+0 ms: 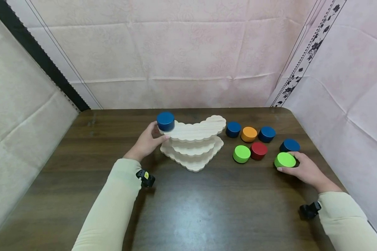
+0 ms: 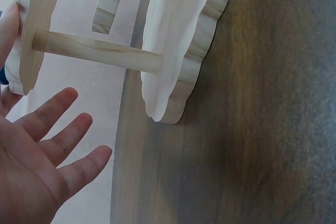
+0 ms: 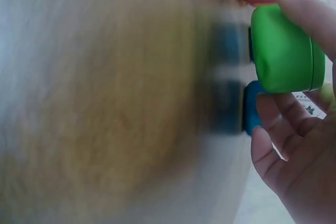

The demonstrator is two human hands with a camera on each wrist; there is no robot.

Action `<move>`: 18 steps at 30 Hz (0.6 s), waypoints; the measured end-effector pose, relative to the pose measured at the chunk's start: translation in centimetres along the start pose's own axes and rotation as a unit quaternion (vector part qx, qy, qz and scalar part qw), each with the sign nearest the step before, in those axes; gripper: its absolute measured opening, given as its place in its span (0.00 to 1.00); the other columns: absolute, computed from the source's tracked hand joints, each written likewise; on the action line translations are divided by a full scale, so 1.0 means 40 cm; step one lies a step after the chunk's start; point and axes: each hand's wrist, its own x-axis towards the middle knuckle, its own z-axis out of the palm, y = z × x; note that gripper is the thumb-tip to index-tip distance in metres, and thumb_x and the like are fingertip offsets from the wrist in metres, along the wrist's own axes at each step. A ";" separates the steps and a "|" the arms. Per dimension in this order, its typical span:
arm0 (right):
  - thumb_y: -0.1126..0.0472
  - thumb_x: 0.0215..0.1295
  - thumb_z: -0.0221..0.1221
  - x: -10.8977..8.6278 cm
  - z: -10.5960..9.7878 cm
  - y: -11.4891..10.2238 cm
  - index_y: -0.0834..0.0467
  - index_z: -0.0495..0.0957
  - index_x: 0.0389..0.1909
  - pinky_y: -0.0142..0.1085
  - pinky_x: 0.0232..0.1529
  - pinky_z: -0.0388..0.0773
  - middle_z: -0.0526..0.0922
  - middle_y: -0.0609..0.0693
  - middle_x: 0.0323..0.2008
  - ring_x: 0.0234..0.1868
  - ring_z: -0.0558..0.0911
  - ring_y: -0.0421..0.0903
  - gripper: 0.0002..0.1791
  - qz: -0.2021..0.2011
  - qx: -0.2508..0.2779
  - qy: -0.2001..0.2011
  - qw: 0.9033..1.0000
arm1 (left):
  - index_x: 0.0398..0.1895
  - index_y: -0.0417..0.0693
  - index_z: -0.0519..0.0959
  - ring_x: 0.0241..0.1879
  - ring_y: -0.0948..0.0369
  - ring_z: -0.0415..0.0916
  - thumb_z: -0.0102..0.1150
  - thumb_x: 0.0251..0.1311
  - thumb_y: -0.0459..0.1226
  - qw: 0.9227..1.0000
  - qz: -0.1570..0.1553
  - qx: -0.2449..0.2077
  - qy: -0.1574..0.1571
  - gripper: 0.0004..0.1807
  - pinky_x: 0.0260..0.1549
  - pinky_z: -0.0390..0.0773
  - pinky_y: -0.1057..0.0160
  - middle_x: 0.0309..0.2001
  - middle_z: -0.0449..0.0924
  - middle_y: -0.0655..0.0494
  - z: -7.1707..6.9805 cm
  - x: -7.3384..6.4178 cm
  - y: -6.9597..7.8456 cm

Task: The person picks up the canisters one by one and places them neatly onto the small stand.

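A pale wooden three-tiered stand [image 1: 196, 130] with scalloped edges stands on the table; round dowels [image 2: 100, 51] join its boards. On the left end of its top tier sits a round blue container [image 1: 165, 121]. My left hand [image 1: 148, 141] holds that end between thumb and index finger, right beside the container. Its other fingers [image 2: 84, 166] spread out below the board. With thumb and fingertips, my right hand [image 1: 308, 170] pinches a round light-green container [image 1: 284, 160]. In the right wrist view, a seam runs round this green container [image 3: 286, 51]. Just behind it is another blue container [image 1: 289, 145].
Between stand and right hand, several similar containers form a loose group: blue [image 1: 233, 129], orange [image 1: 249, 134], another blue [image 1: 266, 134], green [image 1: 241, 154] and red [image 1: 258, 150]. Pale cloth [image 1: 188, 62] hangs behind and beside the brown wooden table [image 1: 188, 209].
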 end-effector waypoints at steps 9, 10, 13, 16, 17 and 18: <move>0.45 0.55 0.69 -0.001 0.001 -0.080 0.71 0.65 0.61 0.59 0.48 0.69 0.63 0.70 0.56 0.55 0.63 0.64 0.43 -0.029 0.014 0.040 0.999 | 0.75 0.51 0.49 0.68 0.47 0.59 0.60 0.62 0.52 1.000 0.004 -0.001 -0.002 0.44 0.63 0.63 0.38 0.70 0.60 0.45 -0.003 -0.002 0.002; 0.46 0.55 0.69 -0.001 0.001 -0.089 0.70 0.65 0.60 0.58 0.47 0.69 0.63 0.69 0.56 0.55 0.63 0.64 0.42 -0.033 0.017 0.044 0.998 | 0.75 0.51 0.49 0.68 0.47 0.59 0.60 0.62 0.53 1.000 0.003 -0.001 -0.002 0.44 0.63 0.63 0.38 0.70 0.60 0.45 -0.002 -0.002 0.002; 0.47 0.55 0.69 0.001 0.002 -0.116 0.69 0.66 0.60 0.55 0.46 0.69 0.64 0.67 0.54 0.54 0.63 0.62 0.41 -0.046 0.026 0.054 0.997 | 0.75 0.51 0.49 0.68 0.47 0.59 0.60 0.62 0.53 1.000 0.002 -0.001 -0.003 0.45 0.62 0.63 0.38 0.70 0.60 0.45 -0.001 -0.002 0.003; 0.47 0.55 0.69 0.006 0.007 -0.140 0.68 0.66 0.61 0.53 0.46 0.69 0.65 0.66 0.54 0.53 0.63 0.61 0.40 -0.054 0.034 0.061 0.996 | 0.76 0.51 0.48 0.68 0.46 0.59 0.59 0.62 0.53 1.000 0.002 -0.001 -0.005 0.45 0.63 0.62 0.38 0.70 0.60 0.44 0.000 -0.003 0.003; 0.47 0.56 0.69 0.008 0.009 -0.149 0.68 0.66 0.61 0.53 0.46 0.69 0.65 0.66 0.54 0.53 0.63 0.61 0.40 -0.057 0.036 0.063 0.996 | 0.76 0.51 0.48 0.68 0.46 0.59 0.59 0.62 0.53 1.000 0.002 -0.002 -0.005 0.45 0.63 0.62 0.38 0.70 0.59 0.44 0.000 -0.004 0.003; 0.48 0.56 0.69 0.010 0.010 -0.157 0.68 0.65 0.61 0.54 0.47 0.69 0.65 0.66 0.54 0.54 0.63 0.61 0.41 -0.060 0.037 0.065 0.995 | 0.76 0.50 0.48 0.68 0.46 0.59 0.59 0.63 0.53 1.000 0.003 -0.003 -0.005 0.45 0.63 0.62 0.39 0.70 0.59 0.44 0.001 -0.003 0.003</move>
